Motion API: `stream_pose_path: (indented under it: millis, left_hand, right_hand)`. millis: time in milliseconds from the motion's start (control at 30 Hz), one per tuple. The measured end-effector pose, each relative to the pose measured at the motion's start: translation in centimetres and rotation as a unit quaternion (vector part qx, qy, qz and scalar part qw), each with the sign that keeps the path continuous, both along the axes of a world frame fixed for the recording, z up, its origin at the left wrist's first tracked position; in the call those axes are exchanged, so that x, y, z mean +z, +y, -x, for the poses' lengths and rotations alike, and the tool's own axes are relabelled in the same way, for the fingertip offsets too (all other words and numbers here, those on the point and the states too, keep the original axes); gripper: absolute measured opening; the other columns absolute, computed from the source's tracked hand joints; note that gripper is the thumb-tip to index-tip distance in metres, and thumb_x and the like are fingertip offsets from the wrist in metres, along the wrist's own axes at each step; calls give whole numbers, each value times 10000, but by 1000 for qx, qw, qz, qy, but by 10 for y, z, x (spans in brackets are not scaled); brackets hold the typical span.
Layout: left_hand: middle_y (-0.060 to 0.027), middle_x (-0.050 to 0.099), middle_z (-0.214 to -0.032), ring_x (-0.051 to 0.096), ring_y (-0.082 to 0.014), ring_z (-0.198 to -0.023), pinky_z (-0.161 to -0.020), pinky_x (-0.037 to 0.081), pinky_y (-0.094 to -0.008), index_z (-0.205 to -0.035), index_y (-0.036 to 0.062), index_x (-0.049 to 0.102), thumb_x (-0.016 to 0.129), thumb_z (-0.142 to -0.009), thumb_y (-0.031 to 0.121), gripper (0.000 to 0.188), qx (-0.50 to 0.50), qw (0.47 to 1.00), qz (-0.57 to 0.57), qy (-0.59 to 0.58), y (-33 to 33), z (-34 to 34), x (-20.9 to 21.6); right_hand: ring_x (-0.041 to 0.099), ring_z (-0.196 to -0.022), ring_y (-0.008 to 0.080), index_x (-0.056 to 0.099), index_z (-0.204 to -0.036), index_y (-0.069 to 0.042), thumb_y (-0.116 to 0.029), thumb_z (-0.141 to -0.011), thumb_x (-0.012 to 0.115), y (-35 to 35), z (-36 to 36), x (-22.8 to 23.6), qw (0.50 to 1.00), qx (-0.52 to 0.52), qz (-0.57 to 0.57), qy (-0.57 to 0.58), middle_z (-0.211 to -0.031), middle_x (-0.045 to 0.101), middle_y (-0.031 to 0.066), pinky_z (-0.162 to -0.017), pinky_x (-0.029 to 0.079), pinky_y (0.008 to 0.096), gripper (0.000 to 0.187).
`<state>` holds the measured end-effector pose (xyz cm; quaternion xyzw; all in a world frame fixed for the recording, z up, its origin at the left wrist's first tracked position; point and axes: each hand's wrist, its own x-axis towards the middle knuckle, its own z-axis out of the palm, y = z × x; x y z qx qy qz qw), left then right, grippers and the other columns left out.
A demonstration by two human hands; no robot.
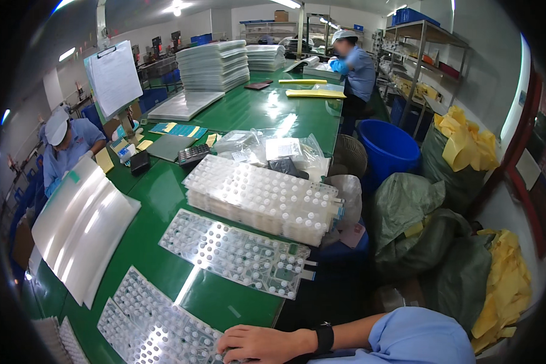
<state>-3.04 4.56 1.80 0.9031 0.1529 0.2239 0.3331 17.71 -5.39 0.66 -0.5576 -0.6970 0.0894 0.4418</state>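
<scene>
My right hand point(258, 344), with a black band on its wrist, comes in from the lower right. Its bent fingers lie together over the right end of a clear keyboard membrane sheet point(158, 312) dotted with white rubber domes, holding that end; the thumb cannot be made out. A second domed sheet overlaps it at the lower left. Farther off, another keyboard membrane point(236, 252) lies flat, its connector tails pointing right. Behind that rises a stack of such membranes point(258, 200). My left hand is out of view.
Curved clear plastic sheets point(85, 227) stand at left, near a co-worker point(73, 142). Bagged parts point(273, 147) and a calculator point(193, 155) sit behind the stack. Tall sheet piles point(212, 67) are farther back. Right of the green table point(242, 300) are a blue bin point(388, 148) and stuffed sacks point(406, 209).
</scene>
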Motion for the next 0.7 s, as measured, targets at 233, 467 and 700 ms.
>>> stream_pose_path:
  millis: [233, 467, 700]
  left_hand:
    - [-188, 688, -1023, 614, -382, -994, -912, 434, -451, -811, 2, 640, 614, -890, 172, 189, 1, 1000, -23, -7, -2, 0, 3]
    - [-195, 681, -1031, 608, -394, -999, -923, 433, -471, -823, -5, 641, 607, -899, 166, 190, -12, 1000, -4, -14, 2, 2, -5]
    - [-183, 682, -1004, 598, -416, -1031, -954, 429, -497, -823, 21, 659, 576, -935, 168, 202, 40, 993, -59, -93, -6, 5, -7]
  right_hand:
    - [552, -1049, 311, 644, -988, -28, -132, -839, 646, -2, 1, -2, 993, 12, 6, 114, -1087, 605, 128, -931, 427, 415, 182]
    - [579, -981, 339, 631, -1019, -14, -150, -898, 604, -16, 16, 14, 974, 20, 45, 220, -1028, 615, 162, -848, 462, 405, 184]
    - [619, -868, 368, 623, -1035, -13, -164, -885, 609, -26, 41, 18, 972, 28, 65, 225, -944, 633, 179, -746, 497, 420, 214]
